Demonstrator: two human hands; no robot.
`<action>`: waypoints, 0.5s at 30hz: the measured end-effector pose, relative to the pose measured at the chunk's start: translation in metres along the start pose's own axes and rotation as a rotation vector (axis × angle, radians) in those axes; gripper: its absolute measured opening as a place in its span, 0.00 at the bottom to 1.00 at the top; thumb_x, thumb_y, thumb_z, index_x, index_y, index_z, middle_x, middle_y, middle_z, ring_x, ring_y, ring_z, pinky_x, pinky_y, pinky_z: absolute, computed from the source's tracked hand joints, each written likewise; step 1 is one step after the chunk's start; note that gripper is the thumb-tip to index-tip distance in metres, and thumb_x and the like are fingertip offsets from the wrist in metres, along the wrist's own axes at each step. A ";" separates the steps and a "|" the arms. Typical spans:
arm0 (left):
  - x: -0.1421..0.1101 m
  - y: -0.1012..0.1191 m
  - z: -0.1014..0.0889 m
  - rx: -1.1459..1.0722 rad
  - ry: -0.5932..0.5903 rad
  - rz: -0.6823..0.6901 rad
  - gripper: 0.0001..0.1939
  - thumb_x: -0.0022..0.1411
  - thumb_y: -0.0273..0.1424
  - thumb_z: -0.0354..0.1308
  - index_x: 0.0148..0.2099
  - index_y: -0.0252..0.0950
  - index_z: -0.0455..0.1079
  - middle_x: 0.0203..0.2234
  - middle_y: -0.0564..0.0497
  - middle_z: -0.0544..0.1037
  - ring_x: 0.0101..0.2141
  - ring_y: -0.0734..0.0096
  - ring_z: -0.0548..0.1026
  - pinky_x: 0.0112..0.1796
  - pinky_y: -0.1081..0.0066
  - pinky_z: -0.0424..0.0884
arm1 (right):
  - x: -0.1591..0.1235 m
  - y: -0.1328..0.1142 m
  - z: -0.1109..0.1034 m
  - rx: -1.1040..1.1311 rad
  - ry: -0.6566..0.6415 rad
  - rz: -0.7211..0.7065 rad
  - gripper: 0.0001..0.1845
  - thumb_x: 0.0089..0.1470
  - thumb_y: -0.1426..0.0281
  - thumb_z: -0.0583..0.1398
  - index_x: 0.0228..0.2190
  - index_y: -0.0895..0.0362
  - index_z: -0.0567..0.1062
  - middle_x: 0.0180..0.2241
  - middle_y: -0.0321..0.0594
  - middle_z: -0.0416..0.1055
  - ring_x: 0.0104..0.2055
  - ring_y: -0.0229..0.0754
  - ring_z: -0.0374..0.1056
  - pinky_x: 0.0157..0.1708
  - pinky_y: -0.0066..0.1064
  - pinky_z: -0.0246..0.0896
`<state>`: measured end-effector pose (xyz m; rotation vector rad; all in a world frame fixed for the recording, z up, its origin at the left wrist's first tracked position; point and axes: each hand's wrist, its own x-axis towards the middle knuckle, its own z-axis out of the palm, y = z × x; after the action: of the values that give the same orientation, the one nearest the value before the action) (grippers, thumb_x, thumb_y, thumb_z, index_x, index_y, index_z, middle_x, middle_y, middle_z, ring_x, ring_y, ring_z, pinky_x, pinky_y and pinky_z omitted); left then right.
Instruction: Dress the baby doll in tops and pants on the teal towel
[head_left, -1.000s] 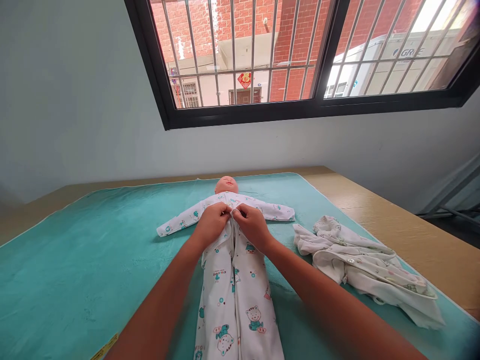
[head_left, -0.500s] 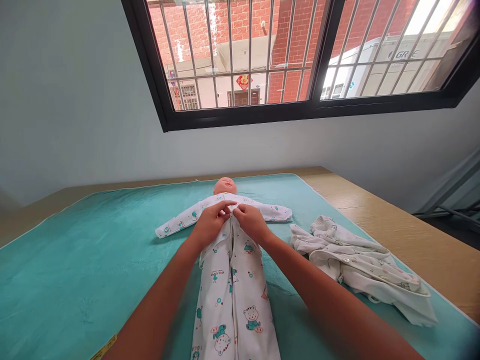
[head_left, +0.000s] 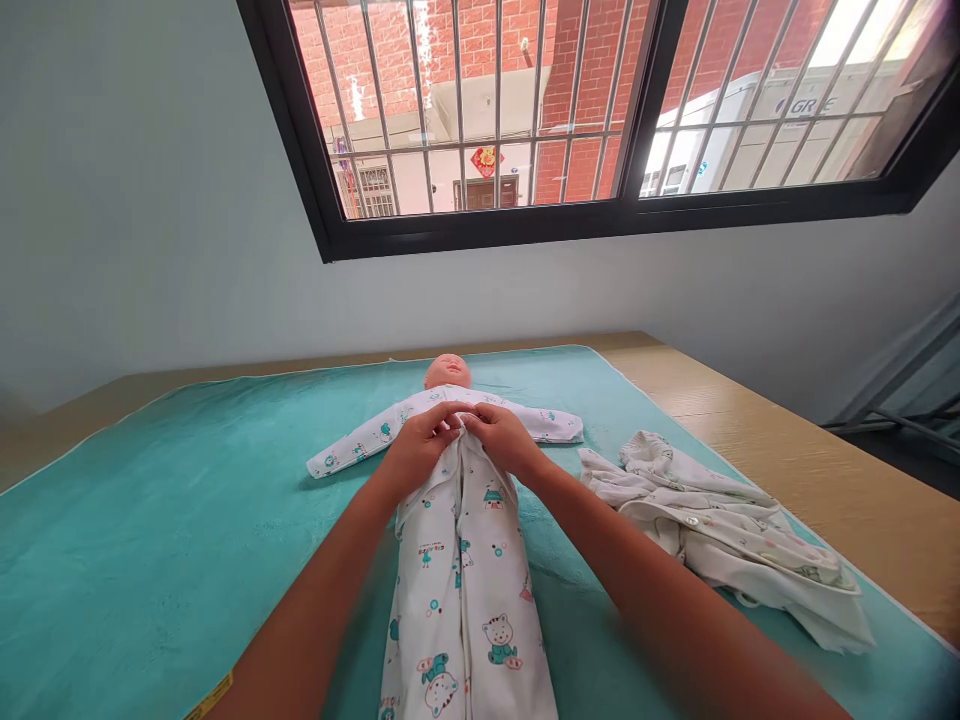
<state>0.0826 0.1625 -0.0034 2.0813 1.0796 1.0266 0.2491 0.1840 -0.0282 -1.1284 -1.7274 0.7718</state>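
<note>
A baby doll (head_left: pixel 448 371) lies on its back, dressed in a white printed romper (head_left: pixel 499 580) with bears and teal figures. Its sleeves stretch out to both sides and its legs run toward me. Over the chest, my left hand (head_left: pixel 427 440) and my right hand (head_left: pixel 499 435) meet, fingertips almost touching. Each pinches an edge of the romper's front opening, and the cloth is drawn up a little between them. Any fastener under the fingers is too small to make out. Below the hands, the front seam runs down between the legs.
The doll rests on a teal blanket (head_left: pixel 187 520) spread over a wooden table (head_left: pixel 765 430). To the right lies a crumpled white baby garment (head_left: pixel 720 530). A black-framed barred window (head_left: pixel 480 225) is in the wall behind.
My two hands have come closer together at the chest, bringing the romper's front edges with them. The gap in the cloth just below the hands has narrowed.
</note>
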 end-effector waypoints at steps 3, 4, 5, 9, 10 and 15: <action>0.000 0.000 0.001 -0.040 0.027 -0.029 0.15 0.61 0.29 0.52 0.49 0.43 0.72 0.30 0.55 0.72 0.30 0.74 0.68 0.35 0.73 0.66 | 0.000 -0.001 0.004 -0.049 0.051 0.038 0.15 0.54 0.62 0.53 0.20 0.56 0.65 0.23 0.32 0.64 0.28 0.37 0.58 0.28 0.29 0.50; -0.001 0.001 0.001 -0.039 0.033 -0.035 0.15 0.60 0.29 0.52 0.48 0.43 0.72 0.30 0.55 0.71 0.30 0.74 0.68 0.35 0.73 0.66 | -0.001 -0.002 0.006 -0.063 0.070 0.056 0.14 0.53 0.63 0.53 0.20 0.56 0.64 0.22 0.32 0.63 0.28 0.37 0.57 0.28 0.29 0.49; -0.001 0.002 0.002 -0.031 0.033 -0.036 0.15 0.60 0.29 0.52 0.48 0.43 0.73 0.29 0.55 0.71 0.30 0.74 0.68 0.34 0.74 0.65 | -0.001 -0.002 0.007 -0.069 0.087 0.078 0.13 0.52 0.63 0.53 0.19 0.56 0.63 0.21 0.32 0.62 0.27 0.37 0.56 0.27 0.29 0.48; -0.001 0.007 0.002 -0.003 0.029 -0.015 0.15 0.59 0.28 0.53 0.47 0.43 0.74 0.28 0.56 0.72 0.29 0.75 0.68 0.34 0.73 0.65 | -0.001 -0.003 0.006 -0.011 0.108 0.136 0.10 0.47 0.65 0.54 0.19 0.56 0.63 0.21 0.31 0.60 0.26 0.36 0.55 0.25 0.28 0.47; -0.001 0.007 0.000 -0.003 0.041 -0.014 0.15 0.59 0.28 0.53 0.47 0.43 0.74 0.28 0.55 0.72 0.29 0.74 0.68 0.34 0.73 0.66 | -0.001 -0.003 0.005 0.023 0.096 0.144 0.11 0.47 0.64 0.55 0.19 0.56 0.64 0.21 0.31 0.60 0.26 0.35 0.54 0.25 0.28 0.47; 0.000 0.002 -0.016 0.068 0.048 -0.058 0.16 0.60 0.33 0.51 0.48 0.42 0.75 0.32 0.53 0.74 0.31 0.72 0.69 0.36 0.71 0.66 | 0.002 -0.003 -0.008 0.220 -0.042 0.287 0.13 0.44 0.62 0.58 0.20 0.56 0.61 0.19 0.28 0.53 0.21 0.32 0.48 0.20 0.26 0.42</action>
<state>0.0704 0.1631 0.0065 2.0755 1.2077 1.0292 0.2553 0.1848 -0.0220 -1.2270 -1.4884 1.1391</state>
